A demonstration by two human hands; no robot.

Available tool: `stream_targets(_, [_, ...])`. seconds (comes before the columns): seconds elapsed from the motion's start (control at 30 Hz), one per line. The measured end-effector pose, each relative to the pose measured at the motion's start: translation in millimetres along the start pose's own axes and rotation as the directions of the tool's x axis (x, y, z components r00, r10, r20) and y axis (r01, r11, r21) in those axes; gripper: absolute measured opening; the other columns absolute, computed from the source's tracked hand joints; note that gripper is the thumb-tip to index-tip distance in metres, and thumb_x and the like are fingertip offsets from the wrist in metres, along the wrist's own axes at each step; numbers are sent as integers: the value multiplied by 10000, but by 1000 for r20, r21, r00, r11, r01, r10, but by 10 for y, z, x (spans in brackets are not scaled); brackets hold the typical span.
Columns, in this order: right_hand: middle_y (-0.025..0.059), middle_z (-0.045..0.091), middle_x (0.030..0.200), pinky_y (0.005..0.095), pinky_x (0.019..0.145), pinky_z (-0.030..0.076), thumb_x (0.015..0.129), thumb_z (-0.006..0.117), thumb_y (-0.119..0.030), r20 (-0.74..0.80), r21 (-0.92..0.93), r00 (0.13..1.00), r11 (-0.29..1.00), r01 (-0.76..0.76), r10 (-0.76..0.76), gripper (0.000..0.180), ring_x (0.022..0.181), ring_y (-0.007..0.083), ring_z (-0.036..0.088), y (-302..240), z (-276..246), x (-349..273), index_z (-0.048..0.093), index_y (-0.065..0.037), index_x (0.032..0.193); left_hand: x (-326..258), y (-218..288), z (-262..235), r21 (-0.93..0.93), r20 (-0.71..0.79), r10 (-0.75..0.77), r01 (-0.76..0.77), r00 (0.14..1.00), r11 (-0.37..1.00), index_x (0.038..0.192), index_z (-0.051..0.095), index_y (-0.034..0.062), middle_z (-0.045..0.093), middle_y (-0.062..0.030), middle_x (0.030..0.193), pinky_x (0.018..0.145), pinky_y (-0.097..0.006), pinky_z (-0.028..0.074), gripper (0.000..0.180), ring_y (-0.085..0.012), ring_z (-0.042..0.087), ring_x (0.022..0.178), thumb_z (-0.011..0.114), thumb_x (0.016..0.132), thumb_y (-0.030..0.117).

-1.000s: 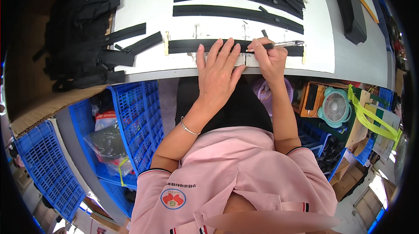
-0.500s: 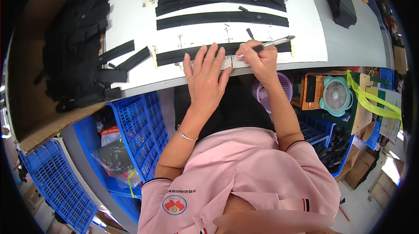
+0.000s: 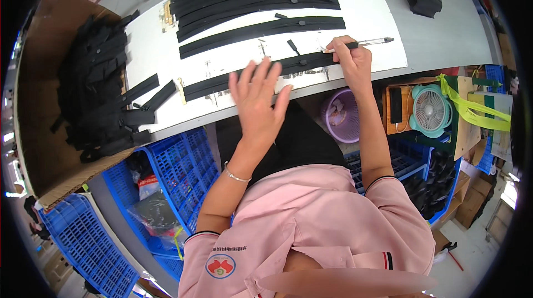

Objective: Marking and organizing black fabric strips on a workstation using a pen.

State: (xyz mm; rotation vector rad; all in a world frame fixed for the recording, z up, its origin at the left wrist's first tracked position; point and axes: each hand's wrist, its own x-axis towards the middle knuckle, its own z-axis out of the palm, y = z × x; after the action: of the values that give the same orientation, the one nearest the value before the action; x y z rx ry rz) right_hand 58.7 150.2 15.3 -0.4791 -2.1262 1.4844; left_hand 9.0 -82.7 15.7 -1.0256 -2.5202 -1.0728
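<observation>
where black strips (image 3: pixel 261 70) lie — white board (image 3: pixel 361 3), grey table (image 3: pixel 444 37), blue crates (image 3: pixel 183 170)

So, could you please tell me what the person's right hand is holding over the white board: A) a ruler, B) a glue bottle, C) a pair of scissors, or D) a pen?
D: the right hand grips a slim pen with its tip pointing right, just above the black strip that the left hand lies over.
</observation>
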Motion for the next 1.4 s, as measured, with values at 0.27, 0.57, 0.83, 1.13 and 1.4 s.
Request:
stream_targets(0.27, [42, 696, 743, 233, 568, 445, 1002, 626, -141, 38, -42, 998, 998, 43, -41, 253, 634, 63, 591, 13, 18, 14, 723, 43, 859, 393, 238, 586, -90, -8, 116, -116, 993, 989, 1059, 751, 66, 678, -80, 1259, 1131, -538, 328, 187, -318, 566, 1210, 736, 881, 124])
stream_targets(0.57, [64, 734, 784, 256, 590, 491, 978, 650, -110, 2, -6, 999, 999, 40, -40, 240, 646, 85, 636, 36, -24, -20, 711, 73, 836, 391, 270, 644, -68, -26, 101, -103, 995, 992, 999, 768, 64, 701, -80, 1217, 1126, -529, 339, 140, -315, 579, 1192, 741, 864, 90])
stream_targets(0.83, [74, 704, 692, 265, 599, 501, 961, 652, -113, 150, -55, 984, 993, 100, -91, 244, 638, 100, 641, 31, -34, -4, 701, 63, 799, 374, 224, 654, -67, -61, 98, -102, 993, 993, 1002, 761, 82, 692, -73, 1224, 1122, -539, 347, 149, -310, 565, 1206, 729, 856, 85])
stream_targets(1.13, [21, 640, 676, 221, 533, 370, 1011, 617, -175, 21, 95, 997, 993, -72, 70, 271, 591, 52, 510, 184, -169, -67, 715, 5, 834, 270, 246, 482, 29, 69, 35, -37, 997, 999, 1310, 664, 105, 474, -132, 1528, 1119, -766, 128, 473, -392, 325, 1475, 584, 866, -38])
stream_targets(1.4, [22, 645, 754, 207, 586, 405, 1045, 598, -183, -95, 139, 994, 990, -31, 45, 238, 639, 57, 521, 79, 13, -21, 734, 5, 992, 970, -217, 579, -116, 69, 22, -14, 997, 993, 1344, 587, -4, 426, -238, 1529, 1189, -665, 168, 431, -427, 335, 1470, 664, 932, 102])
